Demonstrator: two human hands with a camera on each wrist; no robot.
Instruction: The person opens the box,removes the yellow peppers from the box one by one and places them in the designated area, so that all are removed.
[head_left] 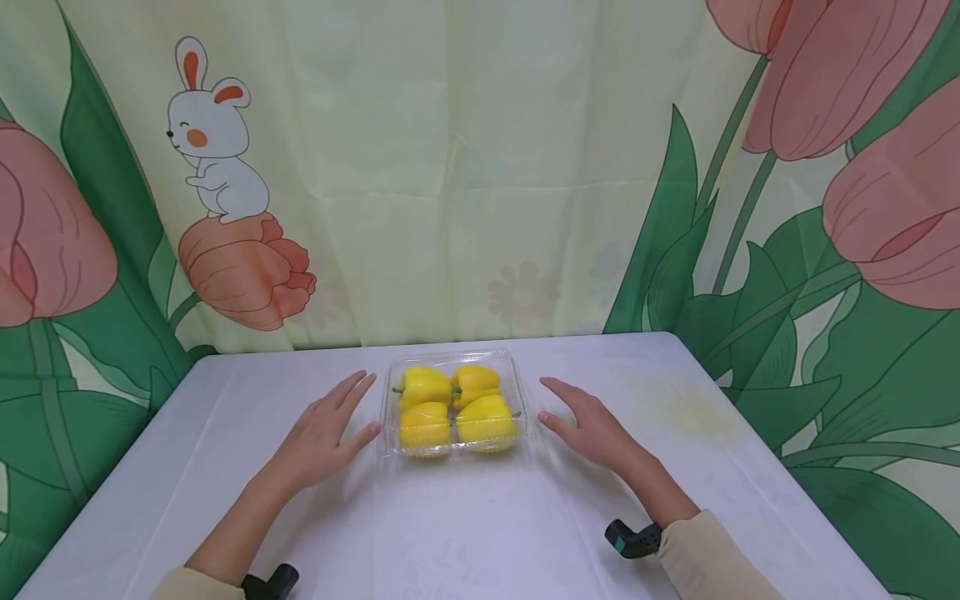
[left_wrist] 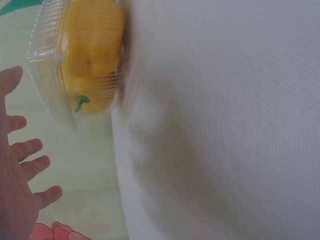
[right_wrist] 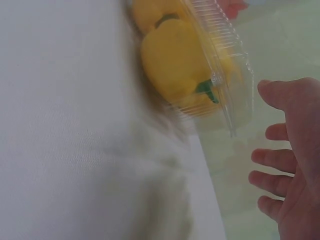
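Observation:
A clear plastic clamshell box (head_left: 450, 359) holds several yellow bell peppers (head_left: 424, 387) with green stems, and its lid looks closed. My left hand (head_left: 324, 433) hovers to the left of the box, fingers extended and apart from it. On the other side, my right hand (head_left: 592, 427) is also held above the table with its fingers spread, a small gap from the box. Both wrist views show the peppers (left_wrist: 95, 45) through the ribbed plastic wall, with the left fingers (left_wrist: 32, 167) and the right fingers (right_wrist: 272, 157) holding nothing.
The box stands on a table with a white cloth (head_left: 465, 533), near its far edge. Behind hangs a pale curtain (head_left: 450, 167) printed with tulips and a rabbit (head_left: 217, 142). A black device sits on each wrist, one by the right sleeve (head_left: 712, 554).

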